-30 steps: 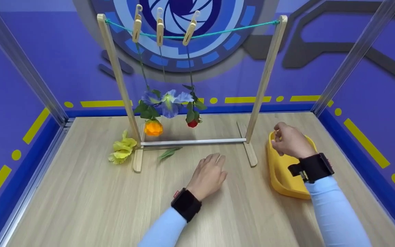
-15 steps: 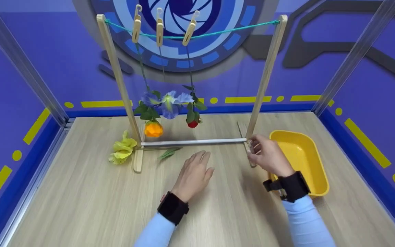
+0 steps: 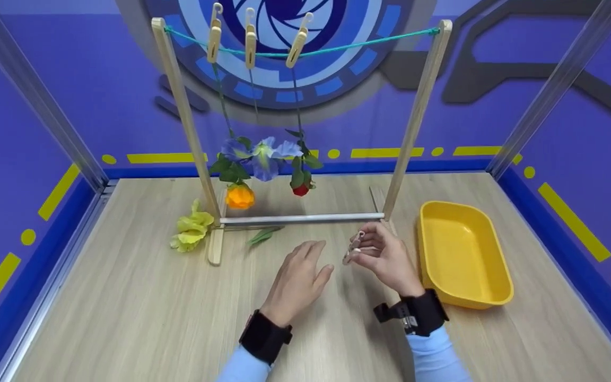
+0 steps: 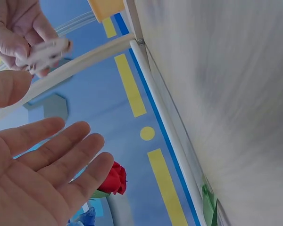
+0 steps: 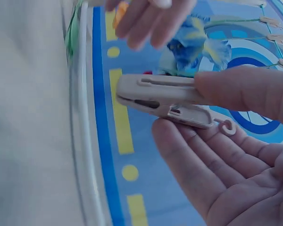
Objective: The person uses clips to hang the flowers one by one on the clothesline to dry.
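Observation:
My right hand (image 3: 387, 260) pinches a pale beige clothespin (image 5: 155, 89) with a small hook at its tail, the thumb on one side and fingers on the other; its jaws look closed. To its left, my left hand (image 3: 297, 278) hovers over the table with fingers extended, holding nothing, its palm turned toward the right hand in the left wrist view. A yellow flower (image 3: 191, 228) lies by the rack's left foot, its stem running along the bottom bar, with a green leaf (image 3: 262, 236) nearer the left hand.
A wooden rack (image 3: 412, 122) carries a green string (image 3: 358, 46). Three clothespins on it hold an orange flower (image 3: 240, 196), a blue iris (image 3: 265, 158) and a red rose (image 3: 300, 189), heads down. A yellow bin (image 3: 464, 244) stands at right. Blue walls enclose the table.
My right hand has come left from over the yellow bin, bringing the clothespin into view past the rack's right foot. My left hand has shifted slightly left and nearer me.

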The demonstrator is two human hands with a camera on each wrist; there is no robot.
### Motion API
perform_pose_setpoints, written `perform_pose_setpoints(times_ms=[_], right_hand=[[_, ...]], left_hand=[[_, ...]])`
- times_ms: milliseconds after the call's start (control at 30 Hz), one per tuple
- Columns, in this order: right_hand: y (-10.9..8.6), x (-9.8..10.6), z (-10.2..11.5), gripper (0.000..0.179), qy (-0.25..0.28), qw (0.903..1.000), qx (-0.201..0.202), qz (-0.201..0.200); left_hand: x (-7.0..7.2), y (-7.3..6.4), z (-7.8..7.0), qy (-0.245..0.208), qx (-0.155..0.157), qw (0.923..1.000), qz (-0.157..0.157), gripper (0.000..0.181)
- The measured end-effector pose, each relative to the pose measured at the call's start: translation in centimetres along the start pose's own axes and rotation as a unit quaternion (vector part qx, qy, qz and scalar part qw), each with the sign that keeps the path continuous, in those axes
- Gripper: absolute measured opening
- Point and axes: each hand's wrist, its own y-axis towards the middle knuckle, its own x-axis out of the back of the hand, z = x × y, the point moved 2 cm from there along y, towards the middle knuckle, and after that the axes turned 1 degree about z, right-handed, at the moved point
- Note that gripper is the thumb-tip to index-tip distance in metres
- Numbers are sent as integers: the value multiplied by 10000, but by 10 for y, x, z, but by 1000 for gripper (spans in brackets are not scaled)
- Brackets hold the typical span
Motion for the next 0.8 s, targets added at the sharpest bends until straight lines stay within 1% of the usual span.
perform_pose_setpoints(times_ms=[100,300,400,533,667,800], right_hand=[[-3,-6,-2,41,275,9996,34,59],[-3,-11,-2,41,536,9981,240,200],[-3,-12,-4,41,664,9970,274,273],[-2,-14,-6,40,804,9957,316,342],[-2,-15,-8,38,883,9950,349,300],[-3,-15,-9,37,921,9954,214,159]], left_hand=[[-1,0,-3,-29,-22,10000,0,46],[-1,0,-4,-15,-41,9999,-95,39],[-3,0,-5,-161,-59,9997,-172,33],[-6,-1,-5,-328,-105,9990,-299,21],[-8,-1,-6,-333,-161,9983,-445,13],[-9,0,-5,-339,-220,9978,-522,13]])
